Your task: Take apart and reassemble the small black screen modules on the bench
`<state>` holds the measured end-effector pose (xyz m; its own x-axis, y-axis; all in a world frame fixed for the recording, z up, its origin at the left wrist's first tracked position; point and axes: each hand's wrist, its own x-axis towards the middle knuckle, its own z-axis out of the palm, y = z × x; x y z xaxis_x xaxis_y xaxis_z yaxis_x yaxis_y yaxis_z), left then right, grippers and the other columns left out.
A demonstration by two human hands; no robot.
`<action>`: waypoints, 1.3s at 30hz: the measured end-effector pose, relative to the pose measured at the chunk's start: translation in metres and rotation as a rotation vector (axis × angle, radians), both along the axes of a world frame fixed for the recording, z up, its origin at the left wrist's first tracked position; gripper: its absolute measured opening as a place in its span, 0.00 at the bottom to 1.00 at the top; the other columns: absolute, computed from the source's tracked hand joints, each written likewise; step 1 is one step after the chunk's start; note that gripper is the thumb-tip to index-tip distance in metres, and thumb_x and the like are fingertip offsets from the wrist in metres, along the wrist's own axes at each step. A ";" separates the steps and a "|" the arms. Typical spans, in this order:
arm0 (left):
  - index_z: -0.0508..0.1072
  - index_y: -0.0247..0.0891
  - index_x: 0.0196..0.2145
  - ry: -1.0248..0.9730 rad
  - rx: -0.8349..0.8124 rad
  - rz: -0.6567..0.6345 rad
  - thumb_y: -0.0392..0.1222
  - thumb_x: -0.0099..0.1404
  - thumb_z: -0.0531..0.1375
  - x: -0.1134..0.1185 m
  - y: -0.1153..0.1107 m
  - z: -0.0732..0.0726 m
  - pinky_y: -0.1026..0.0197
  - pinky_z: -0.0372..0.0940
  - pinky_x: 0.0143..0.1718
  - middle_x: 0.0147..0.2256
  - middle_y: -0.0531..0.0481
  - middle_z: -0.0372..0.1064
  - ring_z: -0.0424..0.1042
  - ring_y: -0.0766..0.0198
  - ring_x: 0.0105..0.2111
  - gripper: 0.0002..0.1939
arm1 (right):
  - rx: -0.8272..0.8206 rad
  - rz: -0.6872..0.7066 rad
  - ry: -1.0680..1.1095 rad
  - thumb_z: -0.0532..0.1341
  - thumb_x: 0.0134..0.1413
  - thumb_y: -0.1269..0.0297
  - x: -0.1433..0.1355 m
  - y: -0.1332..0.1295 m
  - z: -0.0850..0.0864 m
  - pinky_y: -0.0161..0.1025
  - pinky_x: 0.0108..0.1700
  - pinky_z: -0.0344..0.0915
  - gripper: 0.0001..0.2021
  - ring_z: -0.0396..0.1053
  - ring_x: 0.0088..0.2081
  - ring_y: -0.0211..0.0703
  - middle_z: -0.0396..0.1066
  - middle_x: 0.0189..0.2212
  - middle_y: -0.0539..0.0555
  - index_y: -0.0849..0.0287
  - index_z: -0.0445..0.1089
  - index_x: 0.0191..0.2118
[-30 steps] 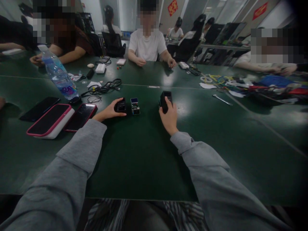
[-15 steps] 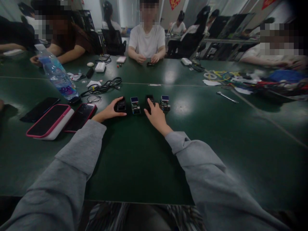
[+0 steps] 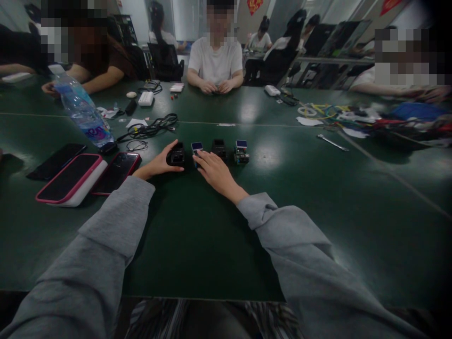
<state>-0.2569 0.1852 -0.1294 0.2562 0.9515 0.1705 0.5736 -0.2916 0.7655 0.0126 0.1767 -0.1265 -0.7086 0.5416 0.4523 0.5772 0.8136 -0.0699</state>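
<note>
My left hand (image 3: 161,161) is closed around a black plastic housing (image 3: 177,155), with the thumb on the near side and the fingers at the far side. My right hand (image 3: 214,170) lies over a small circuit board with a display (image 3: 197,146); its fingers are stretched out and touch the board, covering most of it. Just beyond the right hand stands a second black housing (image 3: 219,148), which no hand touches. To the right of that is another circuit board with a display (image 3: 242,153), upright on the table.
On the left are a pink-rimmed case (image 3: 72,178), a phone (image 3: 118,172), a tilted water bottle (image 3: 83,110) and coiled black cables (image 3: 155,126). A wrench (image 3: 332,142) and a cable pile (image 3: 374,115) lie to the right. Several people sit around the green table (image 3: 205,235).
My right hand has moved left from the second black housing onto the left circuit board. The housing it touched stays on the table. My left hand keeps its hold.
</note>
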 end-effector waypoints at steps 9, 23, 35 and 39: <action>0.50 0.42 0.69 0.031 0.062 0.034 0.55 0.48 0.72 0.012 0.002 -0.001 0.39 0.41 0.69 0.70 0.36 0.45 0.44 0.43 0.70 0.58 | -0.003 -0.125 0.020 0.52 0.69 0.68 -0.002 0.008 -0.001 0.53 0.59 0.60 0.20 0.60 0.59 0.54 0.65 0.58 0.60 0.58 0.62 0.64; 0.53 0.44 0.69 0.077 0.087 0.021 0.57 0.50 0.71 0.015 0.011 -0.009 0.37 0.40 0.68 0.70 0.35 0.42 0.39 0.41 0.71 0.54 | -0.064 -0.332 0.228 0.48 0.69 0.62 0.024 0.014 -0.002 0.58 0.67 0.52 0.23 0.45 0.70 0.55 0.50 0.68 0.62 0.60 0.57 0.67; 0.55 0.43 0.67 0.093 0.137 0.055 0.59 0.49 0.70 0.019 0.008 -0.009 0.36 0.43 0.68 0.69 0.35 0.46 0.42 0.39 0.70 0.53 | -0.065 -0.380 0.207 0.45 0.72 0.57 0.026 0.017 -0.009 0.59 0.67 0.52 0.26 0.43 0.70 0.57 0.45 0.70 0.63 0.62 0.51 0.69; 0.55 0.43 0.67 0.111 0.168 0.051 0.60 0.51 0.70 0.018 0.010 -0.013 0.39 0.44 0.68 0.69 0.35 0.47 0.44 0.42 0.70 0.52 | 0.027 -0.189 0.135 0.48 0.71 0.56 0.021 0.012 -0.002 0.57 0.71 0.44 0.27 0.34 0.72 0.50 0.38 0.72 0.55 0.54 0.47 0.71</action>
<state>-0.2388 0.1955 -0.1419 0.2348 0.9242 0.3012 0.6686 -0.3785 0.6401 0.0336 0.1884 -0.1283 -0.5276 0.6451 0.5527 0.7063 0.6946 -0.1365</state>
